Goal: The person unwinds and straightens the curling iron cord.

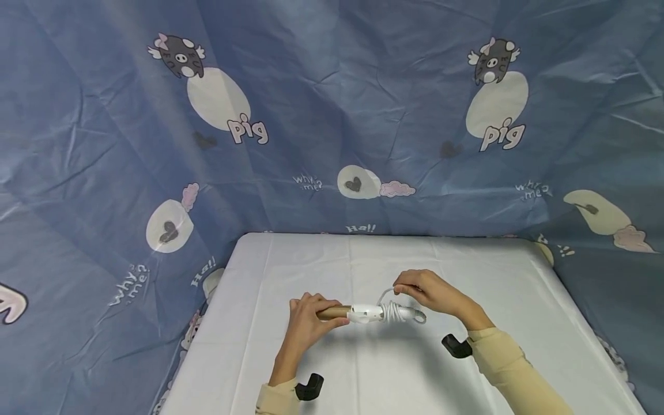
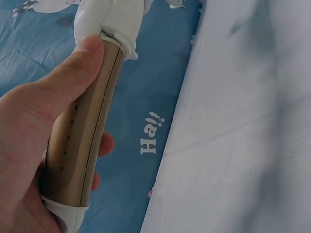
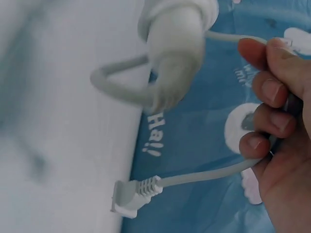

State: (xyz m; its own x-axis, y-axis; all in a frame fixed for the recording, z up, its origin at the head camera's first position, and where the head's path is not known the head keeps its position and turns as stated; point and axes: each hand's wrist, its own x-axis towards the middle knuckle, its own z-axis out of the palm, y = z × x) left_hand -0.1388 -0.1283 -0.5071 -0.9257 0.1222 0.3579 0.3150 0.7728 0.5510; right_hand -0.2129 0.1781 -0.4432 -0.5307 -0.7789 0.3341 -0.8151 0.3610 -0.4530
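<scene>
Closest in, with the clock face centring on the appliance in the head view, a cream left sleeve (image 1: 277,399) is coming in at eight o'clock and a cream right sleeve (image 1: 510,360) at four. A black block is sitting on each wrist, the left block (image 1: 309,387) showing between seven and eight, the right block (image 1: 457,346) near four.

Now the hands! At nine o'clock the left hand (image 1: 303,328) is gripping the gold barrel (image 2: 82,131), its thumb lying along the near face and fingertips peeking round the other side. A row of little dark holes is running down that barrel. Between two and three o'clock the right hand (image 1: 430,291) is pinching the white cord (image 1: 392,312) between thumb and forefinger, the other fingers curling in.

And here, between them, the white-and-gold appliance (image 1: 365,313) is lying nearly level, held above the white table (image 1: 301,259). Cord is wrapping its handle in tight coils, and a loop is bending out of the three o'clock end. In the right wrist view, the plug (image 3: 133,196) is dangling at eight o'clock from the right hand.

Farthest back, the blue cloth (image 1: 332,115) is hanging behind the table, winged pigs showing at eleven and one.
</scene>
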